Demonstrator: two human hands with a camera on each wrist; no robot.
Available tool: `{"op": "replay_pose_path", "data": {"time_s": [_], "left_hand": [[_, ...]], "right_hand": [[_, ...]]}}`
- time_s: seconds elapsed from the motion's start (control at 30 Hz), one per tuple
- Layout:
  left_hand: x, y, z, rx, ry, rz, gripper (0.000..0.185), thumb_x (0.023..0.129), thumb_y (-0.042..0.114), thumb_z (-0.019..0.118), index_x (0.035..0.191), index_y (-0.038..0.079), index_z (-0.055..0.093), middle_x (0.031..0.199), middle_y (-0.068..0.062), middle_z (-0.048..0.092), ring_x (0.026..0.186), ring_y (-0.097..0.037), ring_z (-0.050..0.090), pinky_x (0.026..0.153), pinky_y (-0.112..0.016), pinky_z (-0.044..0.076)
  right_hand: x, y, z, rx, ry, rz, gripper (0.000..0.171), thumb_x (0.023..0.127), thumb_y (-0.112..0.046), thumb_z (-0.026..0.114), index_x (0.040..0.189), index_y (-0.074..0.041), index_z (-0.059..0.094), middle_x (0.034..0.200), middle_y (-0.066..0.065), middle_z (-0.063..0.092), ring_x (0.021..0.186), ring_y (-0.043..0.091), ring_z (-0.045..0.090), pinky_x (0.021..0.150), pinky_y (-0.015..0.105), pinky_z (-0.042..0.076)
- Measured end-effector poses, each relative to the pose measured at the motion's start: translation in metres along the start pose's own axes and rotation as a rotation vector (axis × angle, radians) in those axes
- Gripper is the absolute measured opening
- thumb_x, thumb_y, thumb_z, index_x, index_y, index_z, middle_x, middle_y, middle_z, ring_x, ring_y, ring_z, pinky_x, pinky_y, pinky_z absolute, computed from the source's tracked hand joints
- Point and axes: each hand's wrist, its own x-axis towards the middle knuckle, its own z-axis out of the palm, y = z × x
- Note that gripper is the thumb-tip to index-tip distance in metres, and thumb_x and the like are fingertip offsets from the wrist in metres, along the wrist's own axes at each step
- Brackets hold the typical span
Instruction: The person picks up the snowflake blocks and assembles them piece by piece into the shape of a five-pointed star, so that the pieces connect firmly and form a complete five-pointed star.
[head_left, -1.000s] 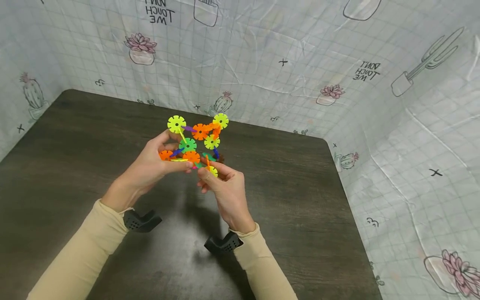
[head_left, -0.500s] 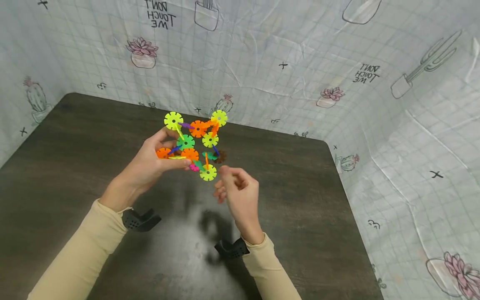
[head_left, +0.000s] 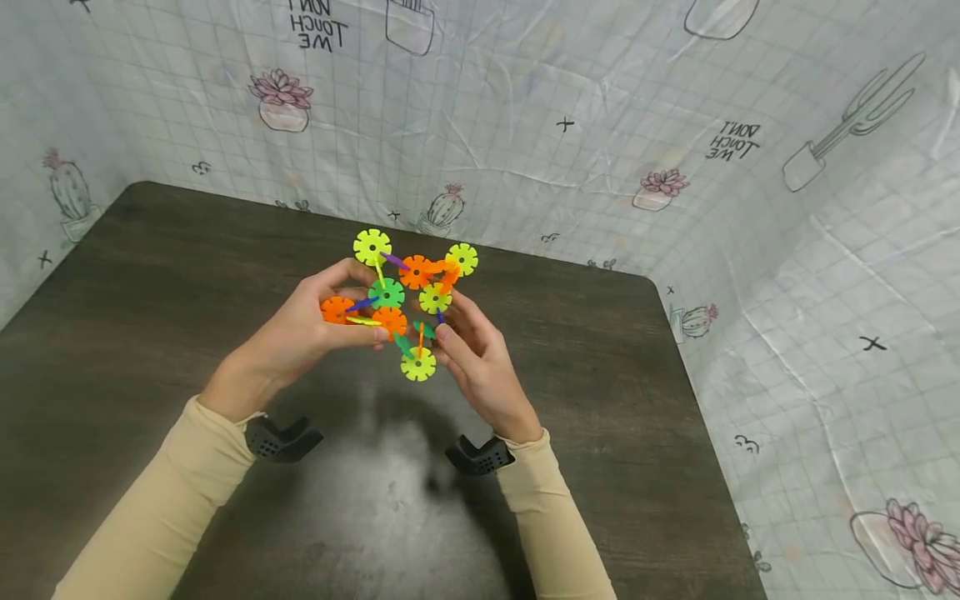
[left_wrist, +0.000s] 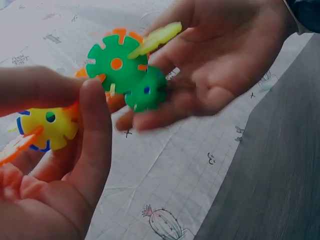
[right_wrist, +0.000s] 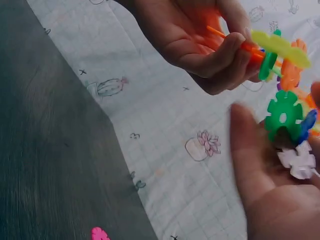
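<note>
A build of notched plastic snowflake discs [head_left: 386, 293], in yellow, orange, green, blue and purple, is held up above the table. My left hand [head_left: 281, 325] pinches its lower left part, thumb over an orange disc [head_left: 389, 321] and fingers behind. At the right side is my right hand [head_left: 483, 362], its thumb close to a small blue disc and its fingers behind the build. Its fingers look loosely extended behind a green disc [left_wrist: 146, 92] in the left wrist view. In the right wrist view its thumb stands apart from the green disc [right_wrist: 283, 116]. A yellow disc [head_left: 417, 364] hangs lowest.
The dark wood-grain table [head_left: 600, 467] lies below. A pale curtain printed with cacti [head_left: 525, 167] stands along its back and sides. At the right wrist view's bottom edge shows a pink disc [right_wrist: 100, 233].
My right hand let go of the low yellow disc, drew back to the right, then came up to the build's right side. The build has shifted slightly right; my left hand keeps its hold.
</note>
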Motion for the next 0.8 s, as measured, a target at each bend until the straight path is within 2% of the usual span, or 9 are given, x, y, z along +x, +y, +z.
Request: {"op": "replay_pose_path", "data": {"time_s": [0.1, 0.2, 0.33, 0.5, 0.67, 0.8], "left_hand": [[-0.0006, 0.0001, -0.0007, 0.03, -0.007, -0.009, 0.043, 0.077, -0.001, 0.074, 0.11, 0.007, 0.047, 0.092, -0.005, 0.067, 0.071, -0.026, 0.065, 0.075, -0.038, 0.057], [-0.0025, 0.0005, -0.0025, 0.044, -0.019, -0.012, 0.043, 0.078, 0.0, 0.073, 0.112, 0.006, 0.049, 0.093, -0.005, 0.067, 0.072, -0.028, 0.065, 0.075, -0.037, 0.057], [-0.0037, 0.0005, -0.0041, 0.024, -0.06, 0.001, 0.042, 0.081, 0.001, 0.07, 0.117, 0.007, 0.05, 0.097, -0.006, 0.066, 0.081, -0.029, 0.066, 0.079, -0.037, 0.057], [-0.0018, -0.0021, -0.0028, -0.038, -0.137, 0.037, 0.033, 0.089, 0.005, 0.061, 0.12, 0.004, 0.047, 0.1, -0.009, 0.066, 0.085, -0.031, 0.066, 0.081, -0.042, 0.056], [0.0006, -0.0059, 0.0001, -0.035, -0.128, 0.012, 0.027, 0.094, 0.014, 0.056, 0.118, 0.003, 0.046, 0.098, -0.008, 0.064, 0.082, -0.034, 0.067, 0.08, -0.042, 0.056], [0.0012, -0.0073, 0.0003, -0.017, -0.106, 0.0, 0.028, 0.093, 0.013, 0.058, 0.116, 0.003, 0.047, 0.093, -0.008, 0.064, 0.073, -0.037, 0.067, 0.079, -0.043, 0.056]], "right_hand": [[0.0005, 0.0009, 0.0025, -0.038, -0.009, -0.051, 0.042, 0.098, -0.016, 0.05, 0.137, -0.003, 0.041, 0.131, 0.015, 0.052, 0.107, 0.024, 0.061, 0.089, 0.033, 0.052], [-0.0023, 0.0017, 0.0024, -0.083, 0.014, -0.072, 0.036, 0.097, -0.014, 0.051, 0.13, -0.001, 0.048, 0.124, 0.014, 0.059, 0.098, 0.023, 0.065, 0.082, 0.035, 0.055], [-0.0043, 0.0033, 0.0019, -0.115, 0.047, -0.074, 0.036, 0.097, -0.015, 0.052, 0.129, -0.001, 0.048, 0.122, 0.018, 0.06, 0.092, 0.024, 0.066, 0.078, 0.037, 0.056], [-0.0029, 0.0047, 0.0021, -0.074, 0.099, -0.058, 0.036, 0.097, -0.015, 0.052, 0.131, -0.004, 0.046, 0.123, 0.023, 0.056, 0.092, 0.025, 0.068, 0.078, 0.034, 0.055], [-0.0031, 0.0055, 0.0025, -0.018, 0.119, -0.055, 0.034, 0.096, -0.014, 0.053, 0.128, -0.003, 0.048, 0.121, 0.021, 0.057, 0.09, 0.024, 0.069, 0.077, 0.032, 0.055], [-0.0027, 0.0066, 0.0017, -0.008, 0.135, -0.069, 0.034, 0.095, -0.014, 0.055, 0.127, -0.003, 0.049, 0.12, 0.019, 0.055, 0.086, 0.023, 0.068, 0.075, 0.032, 0.055]]}}
